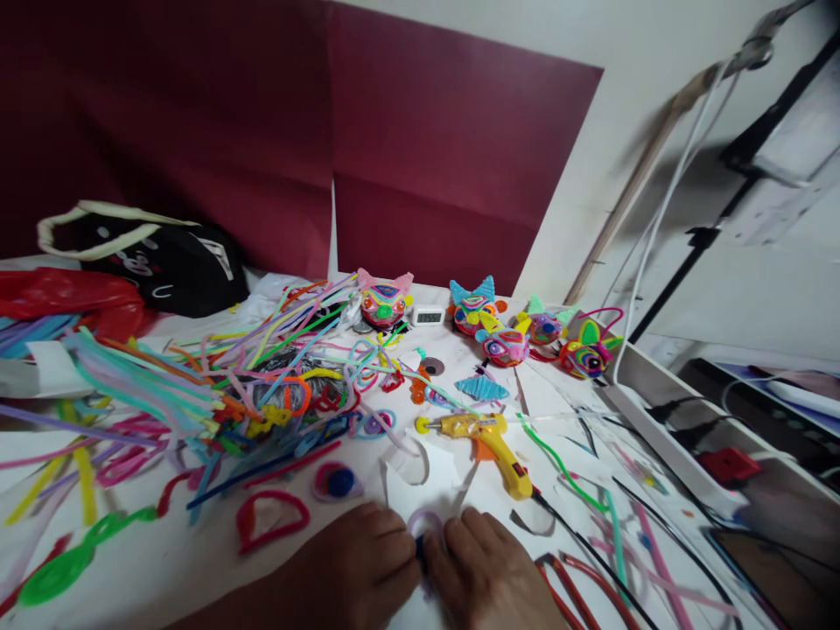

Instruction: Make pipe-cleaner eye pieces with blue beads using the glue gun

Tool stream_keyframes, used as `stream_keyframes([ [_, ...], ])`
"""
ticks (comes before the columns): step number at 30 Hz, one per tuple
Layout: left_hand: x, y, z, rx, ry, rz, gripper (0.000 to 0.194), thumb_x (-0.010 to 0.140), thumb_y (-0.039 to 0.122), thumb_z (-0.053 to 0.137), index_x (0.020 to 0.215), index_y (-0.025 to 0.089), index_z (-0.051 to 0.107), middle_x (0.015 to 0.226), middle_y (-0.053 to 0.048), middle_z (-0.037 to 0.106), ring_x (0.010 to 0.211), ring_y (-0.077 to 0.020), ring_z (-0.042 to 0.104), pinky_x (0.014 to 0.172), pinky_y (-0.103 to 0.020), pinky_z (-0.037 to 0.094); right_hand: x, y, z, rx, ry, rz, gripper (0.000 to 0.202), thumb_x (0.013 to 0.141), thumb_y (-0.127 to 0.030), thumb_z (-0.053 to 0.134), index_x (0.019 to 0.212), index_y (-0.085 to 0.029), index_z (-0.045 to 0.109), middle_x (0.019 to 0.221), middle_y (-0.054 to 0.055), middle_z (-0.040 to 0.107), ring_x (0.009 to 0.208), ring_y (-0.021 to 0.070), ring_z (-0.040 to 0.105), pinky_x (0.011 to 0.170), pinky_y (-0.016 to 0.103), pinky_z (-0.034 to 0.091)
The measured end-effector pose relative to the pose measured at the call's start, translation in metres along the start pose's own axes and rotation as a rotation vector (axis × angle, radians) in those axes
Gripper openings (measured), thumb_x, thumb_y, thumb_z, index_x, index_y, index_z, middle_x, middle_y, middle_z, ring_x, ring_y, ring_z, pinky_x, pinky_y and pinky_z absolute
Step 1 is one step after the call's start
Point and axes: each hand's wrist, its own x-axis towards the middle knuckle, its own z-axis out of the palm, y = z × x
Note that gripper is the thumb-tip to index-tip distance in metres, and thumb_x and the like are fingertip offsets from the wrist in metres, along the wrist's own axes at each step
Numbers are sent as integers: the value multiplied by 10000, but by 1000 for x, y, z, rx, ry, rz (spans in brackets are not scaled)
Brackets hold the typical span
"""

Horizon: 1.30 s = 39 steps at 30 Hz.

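1. Low in the head view, the left hand (367,553) and the right hand (484,560) meet at the near edge of the white tabletop (203,556), both with fingers curled inward.
2. Between their fingertips they pinch a pale lilac loop of fuzzy stem (426,523), with something dark blue at its lower side; the fingers hide the rest.
3. Just beyond the hands lies a white paper piece with a curved cut-out (433,477).
4. Beyond that rests a yellow glue gun with an orange trigger (489,429), nozzle towards the left, its black cord (594,547) running down to the right.
5. Near the right hand are the orange-red handles of a tool (581,591), cut off by the frame.
6. Near the left hand sit a purple fuzzy coil with a dark blue centre (339,481) and a red fuzzy D-shaped outline (272,518).
7. Farther left spreads a heap of multicoloured fuzzy stems (148,385).
8. Towards the back, a small white digital clock (429,316) stands between a pink-eared, multicoloured animal head (384,306) and a blue-eared one (467,317).
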Motion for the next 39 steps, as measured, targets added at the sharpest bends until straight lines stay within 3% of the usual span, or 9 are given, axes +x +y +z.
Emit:
stream_keyframes([
  [7, 5, 7, -16, 109, -4, -34, 254, 970, 101, 447, 784, 151, 613, 760, -23, 623, 708, -145, 539, 691, -295, 453, 3, 0, -6, -8, -17, -15, 335, 989, -131, 322, 820, -159, 610, 663, 22, 569, 572, 175, 476, 533, 299, 328],
  [17, 7, 7, -15, 61, 20, -18, 242, 942, 18, 425, 893, 137, 631, 839, -28, 644, 779, -155, 554, 751, -299, 453, 4, -1, -7, 9, 5, -17, 326, 969, -98, 341, 798, -162, 611, 638, 25, 556, 562, 175, 452, 521, 303, 318],
  [27, -4, -1, 15, -26, 60, -23, 253, 977, 121, 419, 797, 160, 592, 732, -24, 581, 668, -154, 496, 661, -289, 433, 0, -2, -12, 53, -77, 18, 184, 907, -100, 472, 812, -156, 619, 667, 27, 560, 594, 179, 441, 537, 308, 320],
  [30, -2, 1, 10, -55, 85, -37, 279, 993, 114, 370, 813, 144, 582, 730, -20, 575, 680, -155, 495, 657, -294, 421, 1, -2, -12, 56, -56, 15, 251, 936, -106, 411, 813, -155, 624, 662, 31, 556, 586, 181, 431, 527, 316, 307],
  [34, 2, 2, 0, -26, 15, -46, 263, 996, 100, 363, 862, 142, 585, 781, -22, 596, 725, -151, 509, 712, -293, 433, -3, -2, -9, 54, -63, 10, 236, 936, -107, 412, 834, -154, 621, 682, 32, 555, 606, 180, 446, 536, 321, 306],
  [39, -6, 0, 8, -36, 18, -20, 183, 967, 104, 428, 876, 141, 582, 789, -34, 583, 735, -154, 512, 702, -291, 442, -9, -1, -7, 29, -127, -45, 131, 905, -124, 478, 921, -141, 607, 751, 48, 571, 659, 187, 482, 585, 326, 346],
])
